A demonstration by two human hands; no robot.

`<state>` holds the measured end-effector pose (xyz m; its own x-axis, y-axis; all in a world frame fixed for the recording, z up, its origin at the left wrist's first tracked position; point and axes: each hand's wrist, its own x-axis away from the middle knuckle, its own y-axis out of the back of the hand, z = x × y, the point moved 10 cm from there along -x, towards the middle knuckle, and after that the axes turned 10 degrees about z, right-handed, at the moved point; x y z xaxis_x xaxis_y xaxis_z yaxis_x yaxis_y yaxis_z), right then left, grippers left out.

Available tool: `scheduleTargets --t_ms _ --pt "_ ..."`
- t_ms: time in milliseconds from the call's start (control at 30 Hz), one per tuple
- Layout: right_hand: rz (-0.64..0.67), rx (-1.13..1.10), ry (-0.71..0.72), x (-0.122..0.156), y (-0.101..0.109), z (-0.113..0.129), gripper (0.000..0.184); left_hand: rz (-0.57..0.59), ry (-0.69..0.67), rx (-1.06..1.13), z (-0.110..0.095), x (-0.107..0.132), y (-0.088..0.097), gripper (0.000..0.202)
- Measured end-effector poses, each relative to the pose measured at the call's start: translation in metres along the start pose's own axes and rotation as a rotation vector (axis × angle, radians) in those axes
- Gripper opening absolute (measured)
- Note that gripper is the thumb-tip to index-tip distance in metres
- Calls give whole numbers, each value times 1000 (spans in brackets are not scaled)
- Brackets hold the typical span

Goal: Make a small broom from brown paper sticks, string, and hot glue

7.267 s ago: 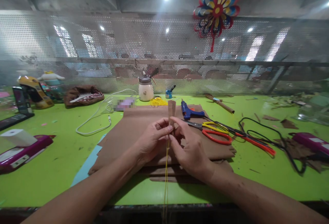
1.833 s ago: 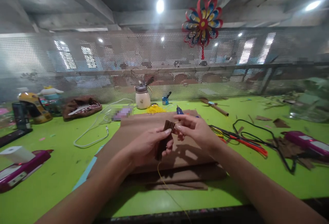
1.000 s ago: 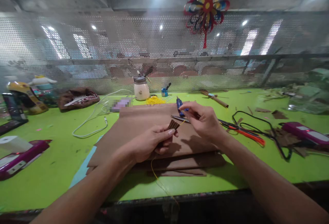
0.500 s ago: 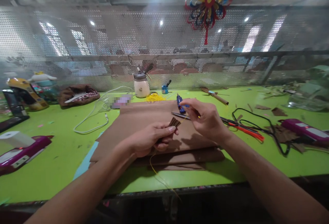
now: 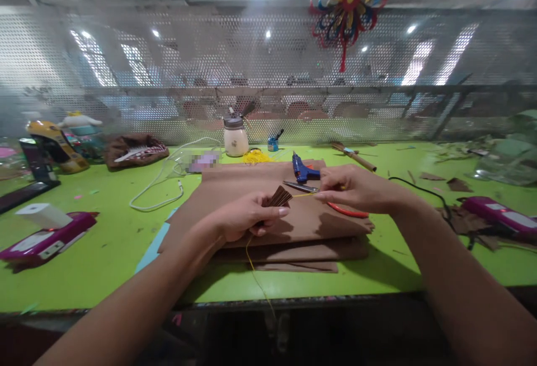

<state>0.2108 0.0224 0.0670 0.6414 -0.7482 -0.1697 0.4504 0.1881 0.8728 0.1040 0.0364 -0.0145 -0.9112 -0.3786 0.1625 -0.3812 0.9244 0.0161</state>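
Observation:
Pinched in my left hand [image 5: 247, 215] is a small fan of pleated brown paper [image 5: 279, 197]. My right hand [image 5: 352, 188] is closed on a yellow string [image 5: 302, 195], which runs taut across to the pleated paper. A loose length of the same string hangs from below my left hand over the table's front edge. Both hands are above a stack of brown paper sheets [image 5: 235, 187]. Behind my right hand lie a blue glue gun [image 5: 302, 169] and scissors [image 5: 300, 187]; a red-orange handle [image 5: 348, 211] shows under that hand.
On the left are a purple power strip [image 5: 50, 240] with a white plug and a white cable [image 5: 145, 207]. A pale bottle [image 5: 235, 137] and yellow strands [image 5: 257, 156] sit at the back. At right lies another purple power strip [image 5: 499, 215] among brown scraps. A perforated screen borders the far edge.
My right hand has moved right and lower, drawing the yellow string out to the side of the pleated paper. My left hand keeps its pinch. The view has shifted slightly.

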Motion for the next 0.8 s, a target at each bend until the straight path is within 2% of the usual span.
scheduleTargets --t_ms 100,200,267,367,467,600,800 --pt "7 -376 164 -1 2 16 28 -34 11 -141 -5 3 -3 26" --pt "-84 -803 295 -6 2 21 23 -20 29 -254 -9 5 -13 28" --pt "-156 -1013 326 -11 -2 17 22 -12 24 -350 -14 6 -18 35" --pt "-261 -1202 295 -16 -8 8 22 -32 -19 -467 -22 7 -24 38" --pt "-328 -1276 238 -16 -12 2 22 -97 -58 -575 -25 7 -26 34" --pt "-348 -1224 139 -10 -22 0 22 -204 -95 -691 -23 12 -26 30" --pt "-466 -1129 87 4 -17 -3 23 -118 -74 -645 -19 9 -33 30"
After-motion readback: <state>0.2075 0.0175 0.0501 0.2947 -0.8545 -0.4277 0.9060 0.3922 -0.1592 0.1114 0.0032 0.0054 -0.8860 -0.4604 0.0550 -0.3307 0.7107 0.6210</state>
